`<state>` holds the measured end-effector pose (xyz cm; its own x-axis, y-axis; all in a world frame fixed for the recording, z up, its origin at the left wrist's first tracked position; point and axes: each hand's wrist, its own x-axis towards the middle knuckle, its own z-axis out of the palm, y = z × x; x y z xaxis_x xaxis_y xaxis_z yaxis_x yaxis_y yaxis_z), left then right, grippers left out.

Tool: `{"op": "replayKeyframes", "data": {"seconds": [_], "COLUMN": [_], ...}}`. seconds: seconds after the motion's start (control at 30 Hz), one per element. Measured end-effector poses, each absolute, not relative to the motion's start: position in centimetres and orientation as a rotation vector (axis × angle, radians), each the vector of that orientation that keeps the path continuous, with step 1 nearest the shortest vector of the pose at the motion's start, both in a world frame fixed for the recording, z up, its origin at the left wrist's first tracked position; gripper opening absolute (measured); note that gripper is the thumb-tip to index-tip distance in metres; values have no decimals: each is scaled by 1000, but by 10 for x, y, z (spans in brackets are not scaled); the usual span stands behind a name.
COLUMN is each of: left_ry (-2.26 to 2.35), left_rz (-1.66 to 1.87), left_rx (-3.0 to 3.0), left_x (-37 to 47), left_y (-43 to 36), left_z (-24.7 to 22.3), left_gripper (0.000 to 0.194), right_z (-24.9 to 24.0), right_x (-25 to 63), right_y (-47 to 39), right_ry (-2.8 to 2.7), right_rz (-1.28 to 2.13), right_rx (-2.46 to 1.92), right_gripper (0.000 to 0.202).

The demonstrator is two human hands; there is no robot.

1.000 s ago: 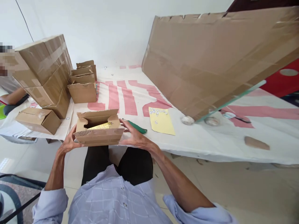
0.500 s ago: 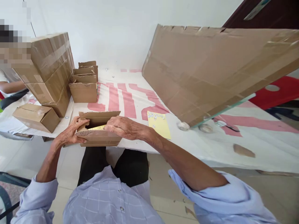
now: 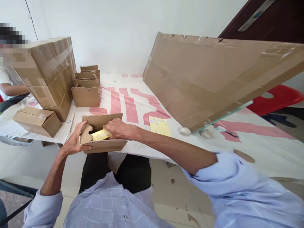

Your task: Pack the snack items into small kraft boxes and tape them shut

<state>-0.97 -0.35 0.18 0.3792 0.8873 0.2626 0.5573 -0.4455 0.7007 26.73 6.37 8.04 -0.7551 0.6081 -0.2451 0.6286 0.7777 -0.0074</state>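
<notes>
An open cardboard box (image 3: 106, 146) stands at the table's front edge, right before my body. My left hand (image 3: 76, 139) grips its left end, thumb and fingers around the cardboard wall. Inside the box, a yellow printed packet (image 3: 101, 135) lies slanted, its left part showing. My right hand (image 3: 117, 128) reaches into the box from the right, fingers closed on the packet's right end. To the right of the box, a yellow sheet (image 3: 160, 126) with several small pale stickers lies on the table.
Taped cartons (image 3: 51, 69) are stacked at the left, a closed carton (image 3: 36, 122) before them. Several open boxes (image 3: 85, 96) stand behind. A large cardboard panel (image 3: 209, 76) leans at the right, clear tape rolls (image 3: 184, 131) near its foot. A person sits far left.
My right hand has moved slightly left, and more of the yellow packet shows inside the box. The box's left flap is more visible beside my left hand. The view has shifted a little.
</notes>
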Motion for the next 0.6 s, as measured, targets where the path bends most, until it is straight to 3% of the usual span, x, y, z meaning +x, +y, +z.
{"op": "replayKeyframes", "data": {"seconds": [0.17,0.37,0.6], "left_ry": [1249,1237,1336], "left_rz": [1001,1057,1078], "left_rx": [2028,2128,2089], "left_x": [-25,-42,-31], "left_y": [24,112,192], "left_z": [-10,-10,0], "left_gripper": [139,145,156], "right_z": [115,151,146], "right_x": [297,346,373], "right_y": [74,89,87], "right_ry": [3031,3343,3202], "right_rz": [-378,-1222,-1738], "right_rx": [1279,1474,1475], "right_gripper": [30,54,61]}}
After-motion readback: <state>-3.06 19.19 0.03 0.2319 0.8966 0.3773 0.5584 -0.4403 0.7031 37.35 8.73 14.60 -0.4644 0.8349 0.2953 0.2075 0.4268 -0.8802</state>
